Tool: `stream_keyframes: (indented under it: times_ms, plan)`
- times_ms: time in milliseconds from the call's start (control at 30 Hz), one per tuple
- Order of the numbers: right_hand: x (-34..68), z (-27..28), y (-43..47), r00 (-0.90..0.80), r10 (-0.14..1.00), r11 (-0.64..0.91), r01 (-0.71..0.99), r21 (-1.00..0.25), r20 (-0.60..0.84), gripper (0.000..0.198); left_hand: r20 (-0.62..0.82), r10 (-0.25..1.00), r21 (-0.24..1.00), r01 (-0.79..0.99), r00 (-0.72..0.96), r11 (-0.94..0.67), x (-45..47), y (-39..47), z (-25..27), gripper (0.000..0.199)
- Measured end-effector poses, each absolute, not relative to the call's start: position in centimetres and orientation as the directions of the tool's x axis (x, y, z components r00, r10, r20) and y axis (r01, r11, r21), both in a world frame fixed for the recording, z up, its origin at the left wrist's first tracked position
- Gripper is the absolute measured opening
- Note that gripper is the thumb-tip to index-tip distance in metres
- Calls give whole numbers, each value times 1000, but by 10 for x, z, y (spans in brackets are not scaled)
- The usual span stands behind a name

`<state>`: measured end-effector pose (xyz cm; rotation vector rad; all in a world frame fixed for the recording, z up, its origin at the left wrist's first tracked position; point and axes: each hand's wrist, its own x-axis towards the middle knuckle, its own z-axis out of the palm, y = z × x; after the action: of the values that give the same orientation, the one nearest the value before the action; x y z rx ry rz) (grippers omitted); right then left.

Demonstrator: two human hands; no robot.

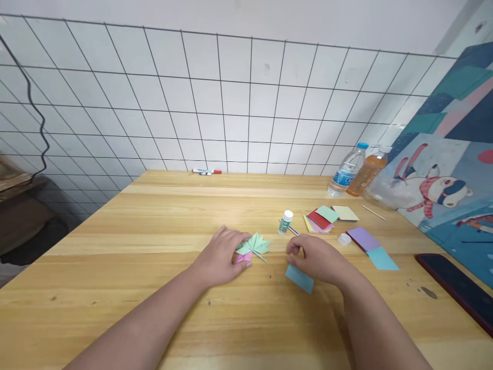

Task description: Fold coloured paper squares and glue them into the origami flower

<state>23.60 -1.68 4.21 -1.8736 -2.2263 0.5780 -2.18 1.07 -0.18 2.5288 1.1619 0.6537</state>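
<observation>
My left hand (pixel 225 256) grips the left edge of a folded-paper piece between thumb and fingers. This folded-paper leaf (pixel 257 243) is pale green and fan-shaped, with a thin blue-green stem; a pink folded part (pixel 243 258) shows under it by my thumb. To the right, my right hand (pixel 318 257) is curled closed, its thumb at the upper end of a blue paper rectangle (pixel 300 279). The fingertips partly cover that end. Just beyond the hands stands a small glue bottle (pixel 285 223) with a white top, a slim metallic tool (pixel 294 231) lying beside it.
Coloured paper sheets (pixel 320 218) lie at the right, with purple paper (pixel 364 238) and a clear cap (pixel 344 239) nearby. Two drink bottles (pixel 348 172) stand at the back right. A dark phone (pixel 458 288) lies at the right edge. Markers (pixel 207 171) rest by the wall.
</observation>
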Motion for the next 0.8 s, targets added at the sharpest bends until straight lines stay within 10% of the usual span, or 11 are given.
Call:
stream_keyframes:
  times_ms: [167,400,800]
  plan:
    - [192,25,-21,-424,902,422,832,-362,77,19,297,769,404,655,567,-639,-20,10,-1,28]
    - [161,8,-21,-254,965,262,953,-151,70,17,288,779,410,663,557,-626,-19,9,1,22]
    - [156,8,-24,-171,985,175,962,-209,36,13,265,811,488,652,522,-580,-21,11,-4,44]
